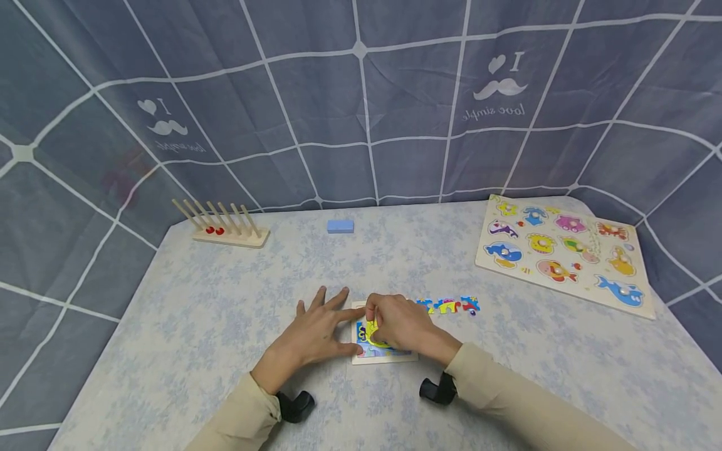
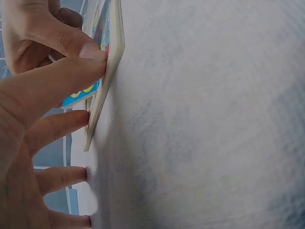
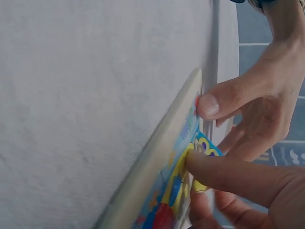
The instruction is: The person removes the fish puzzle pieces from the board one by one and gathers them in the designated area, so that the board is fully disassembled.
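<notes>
A small jigsaw puzzle in a pale wooden tray lies between both hands. My left hand rests beside it with fingers spread, its thumb and index finger touching the tray's left edge. Over the tray, my right hand pinches a puzzle piece between thumb and fingers. Blue with yellow marks, this piece is tilted up from the tray in both wrist views; the fingers hide part of it. Loose puzzle pieces in blue, yellow and red lie just right of the tray, partly behind the right hand.
At the back left stands a wooden peg rack with two red beads. A blue block lies near the back edge. On the right is a large sea-animal knob puzzle board. A grey checked curtain surrounds the table.
</notes>
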A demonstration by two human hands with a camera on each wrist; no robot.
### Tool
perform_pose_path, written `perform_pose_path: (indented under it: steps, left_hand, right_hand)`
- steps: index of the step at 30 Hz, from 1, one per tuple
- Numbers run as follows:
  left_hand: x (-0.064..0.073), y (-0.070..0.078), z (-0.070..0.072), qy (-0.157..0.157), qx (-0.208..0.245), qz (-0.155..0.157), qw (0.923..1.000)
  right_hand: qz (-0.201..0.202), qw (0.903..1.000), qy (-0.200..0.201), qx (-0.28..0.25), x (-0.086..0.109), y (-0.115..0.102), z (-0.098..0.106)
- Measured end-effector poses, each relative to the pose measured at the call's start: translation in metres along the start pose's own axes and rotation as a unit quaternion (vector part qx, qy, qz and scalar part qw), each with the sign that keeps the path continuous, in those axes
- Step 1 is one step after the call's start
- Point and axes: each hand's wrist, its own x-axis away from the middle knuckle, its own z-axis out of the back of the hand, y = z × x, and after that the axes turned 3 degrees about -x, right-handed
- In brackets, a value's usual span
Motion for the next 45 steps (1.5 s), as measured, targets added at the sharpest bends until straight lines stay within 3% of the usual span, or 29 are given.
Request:
perform_pose_path:
  steps: [9,16,23,32,45]
  left_hand:
    - [-0.001,0.000,0.000,0.000,-0.004,0.001,1.0000]
    - [0.000,0.000,-0.001,0.007,0.004,-0.001,1.0000]
    - [0.000,0.000,-0.001,0.008,0.000,0.001,1.0000]
    - [-0.001,0.001,-0.001,-0.001,0.002,0.011,0.9999]
    - [-0.001,0.001,-0.002,0.002,0.006,0.012,0.9999]
  right_hand:
    - [0.070,0.9953,-0.046,-0.047,0.007,0.003,-0.003]
    - [0.074,0.9947,-0.037,-0.061,0.005,0.003,-0.002]
    - [0.042,0.9900,0.019,-0.133,0.003,0.008,0.009]
    - [0.007,0.9813,0.006,-0.192,0.016,0.037,0.025]
    - [-0.065,0.9827,0.030,-0.171,0.050,0.069,0.046]
